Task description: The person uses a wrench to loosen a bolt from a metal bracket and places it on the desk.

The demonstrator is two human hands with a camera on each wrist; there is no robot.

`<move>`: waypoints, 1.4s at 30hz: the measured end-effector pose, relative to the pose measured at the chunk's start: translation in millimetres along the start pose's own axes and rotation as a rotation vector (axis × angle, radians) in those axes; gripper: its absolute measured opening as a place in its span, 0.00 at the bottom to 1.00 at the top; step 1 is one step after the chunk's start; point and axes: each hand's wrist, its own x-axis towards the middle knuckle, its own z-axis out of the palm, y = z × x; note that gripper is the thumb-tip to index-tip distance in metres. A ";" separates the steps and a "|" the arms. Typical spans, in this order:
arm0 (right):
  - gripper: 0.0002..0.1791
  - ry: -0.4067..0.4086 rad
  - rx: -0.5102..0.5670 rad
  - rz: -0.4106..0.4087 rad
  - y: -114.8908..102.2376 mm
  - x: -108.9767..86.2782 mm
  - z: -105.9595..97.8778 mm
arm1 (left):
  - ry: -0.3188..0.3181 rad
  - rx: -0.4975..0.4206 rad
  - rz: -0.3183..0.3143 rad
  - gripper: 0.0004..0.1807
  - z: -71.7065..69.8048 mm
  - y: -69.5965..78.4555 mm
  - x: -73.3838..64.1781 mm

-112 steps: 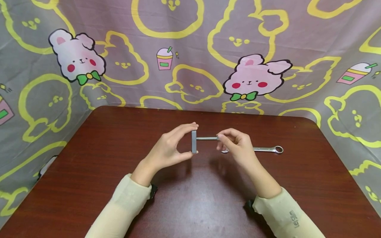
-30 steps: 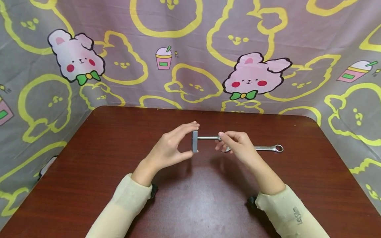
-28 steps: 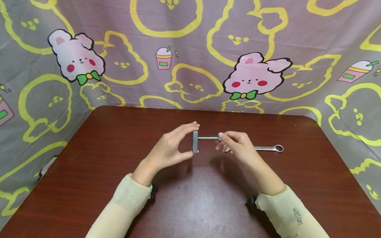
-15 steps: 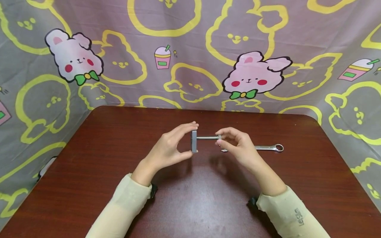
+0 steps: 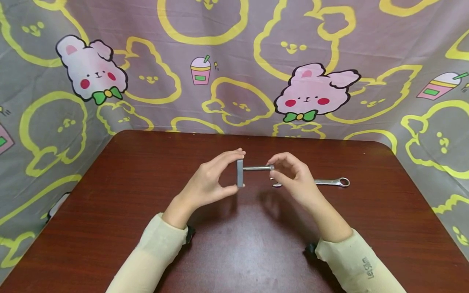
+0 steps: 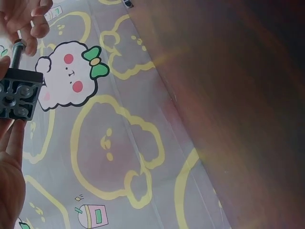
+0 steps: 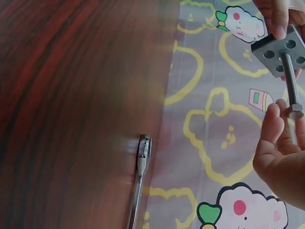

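Note:
My left hand (image 5: 207,181) grips a square grey metal block (image 5: 239,173) by its top and bottom edges, fingers above and thumb below. Several round holes show in the block's face (image 7: 282,56) in the right wrist view. A long hex bolt (image 5: 256,168) stands out sideways from the block's middle, its tip hidden in the block. At the bolt's other end, my right hand (image 5: 294,179) holds the hex head (image 7: 295,109) with thumb and fingers bent round it. Both hands are raised over the table.
A combination wrench (image 5: 331,182) lies on the dark red wooden table (image 5: 234,252) behind my right hand, its ring end to the right and its middle hidden by the hand. A patterned cloth (image 5: 234,61) hangs along the back and sides.
My right thumb has shifted from over the bolt head to below it, leaving the head in sight. The left hand keeps its hold on the block with little movement.

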 end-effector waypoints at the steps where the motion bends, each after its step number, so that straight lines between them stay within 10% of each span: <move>1: 0.11 0.003 0.012 0.028 -0.3 0.0 -0.4 | 0.000 0.002 0.003 0.37 -0.1 0.3 0.0; 27: 0.18 -0.030 -0.062 0.261 5.2 3.9 -4.0 | -0.016 0.025 0.017 0.38 0.8 1.7 -2.1; 42: 0.11 -0.067 -0.077 0.060 8.6 -2.6 -9.0 | -0.027 0.013 0.008 0.38 -0.4 1.5 -3.0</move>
